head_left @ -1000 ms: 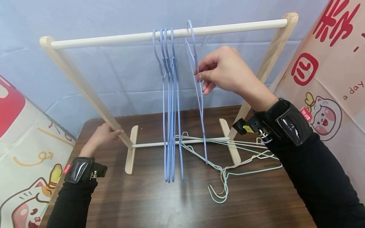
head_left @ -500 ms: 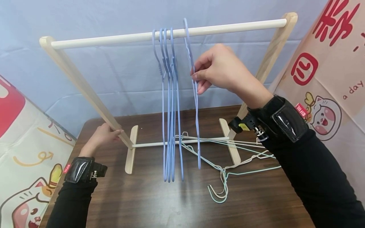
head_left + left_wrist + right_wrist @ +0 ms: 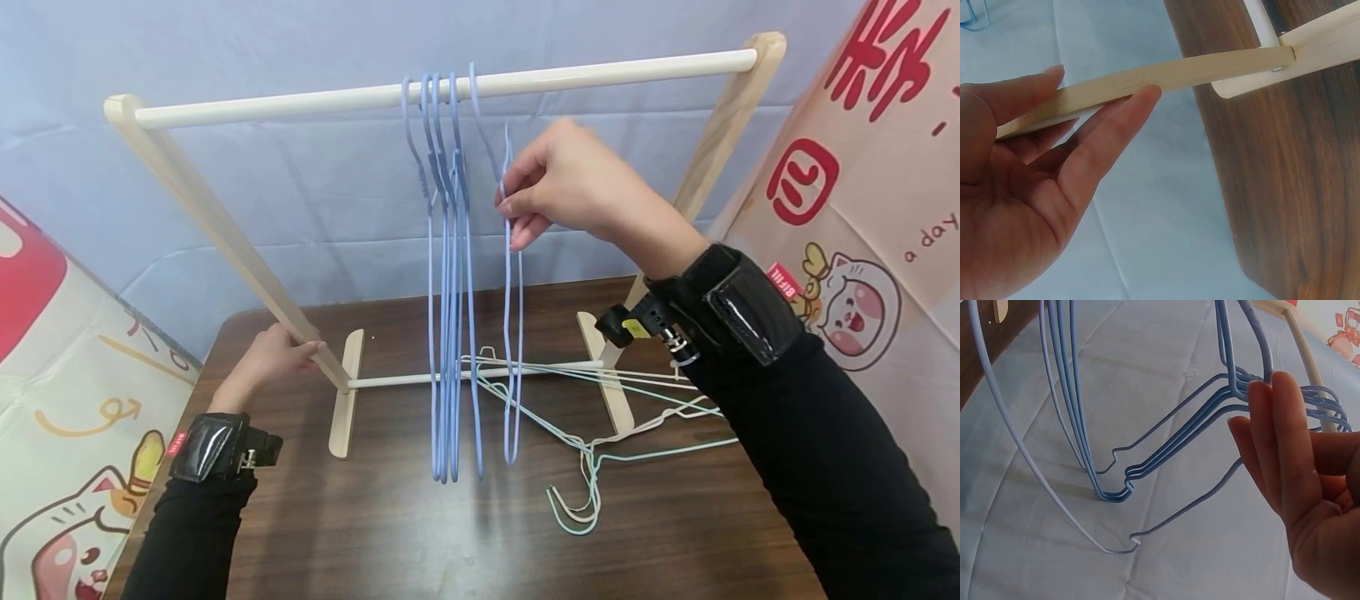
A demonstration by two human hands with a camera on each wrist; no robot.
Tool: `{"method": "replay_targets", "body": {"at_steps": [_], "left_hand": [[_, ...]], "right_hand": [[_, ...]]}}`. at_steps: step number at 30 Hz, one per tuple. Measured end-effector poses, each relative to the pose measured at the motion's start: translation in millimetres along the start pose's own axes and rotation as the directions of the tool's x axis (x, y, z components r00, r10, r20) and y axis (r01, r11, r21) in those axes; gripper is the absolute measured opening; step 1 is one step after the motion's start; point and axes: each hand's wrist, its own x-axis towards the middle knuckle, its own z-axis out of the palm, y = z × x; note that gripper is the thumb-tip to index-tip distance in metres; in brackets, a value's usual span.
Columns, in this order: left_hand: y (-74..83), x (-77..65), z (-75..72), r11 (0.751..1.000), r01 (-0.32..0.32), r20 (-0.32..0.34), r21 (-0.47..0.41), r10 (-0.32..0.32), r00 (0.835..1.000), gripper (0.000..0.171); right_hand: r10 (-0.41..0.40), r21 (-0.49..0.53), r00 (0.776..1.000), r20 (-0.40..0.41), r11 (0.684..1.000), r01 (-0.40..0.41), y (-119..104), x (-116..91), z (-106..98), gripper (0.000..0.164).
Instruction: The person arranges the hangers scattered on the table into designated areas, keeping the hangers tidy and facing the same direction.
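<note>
My right hand [image 3: 555,183] pinches a blue clothes hanger [image 3: 507,292] just below its hook, which crosses the rail in the head view. To its left, several more blue hangers [image 3: 446,333] hang close together on the white rail [image 3: 600,77]. In the right wrist view my right hand [image 3: 1297,481] covers part of the held hanger's neck. At the far side of the rack my left hand [image 3: 270,362] grips the left wooden post [image 3: 221,233]. Thumb and fingers of the left hand [image 3: 1041,200] lie on both sides of this post [image 3: 1166,72] in the left wrist view.
Pale green and cream hangers [image 3: 592,450] lie overlapping on the brown table [image 3: 360,533], partly under the right forearm. A thin lower bar [image 3: 393,381] joins the rack's feet. Blue cloth [image 3: 300,42] hangs behind, and printed cloths flank both sides.
My right hand has moved the blue hanger left toward the hanging group, and its hook has shifted left along the rail and tilted. The left hand has stayed on the post.
</note>
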Motion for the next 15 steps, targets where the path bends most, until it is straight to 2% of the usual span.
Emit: {"method": "replay_targets", "body": {"at_steps": [9, 15], "left_hand": [[1.7, -0.6, 0.0, 1.0, 0.0, -0.004, 0.005, 0.0, 1.0, 0.038], [1.3, -0.2, 0.4, 1.0, -0.004, -0.006, 0.005, 0.004, 1.0, 0.037]], "right_hand": [[-0.008, 0.029, 0.999, 0.035, 1.0, 0.007, 3.0, 6.1, 4.2, 0.014], [-0.011, -0.01, 0.999, 0.031, 1.0, 0.011, 3.4, 8.9, 8.0, 0.013]]}}
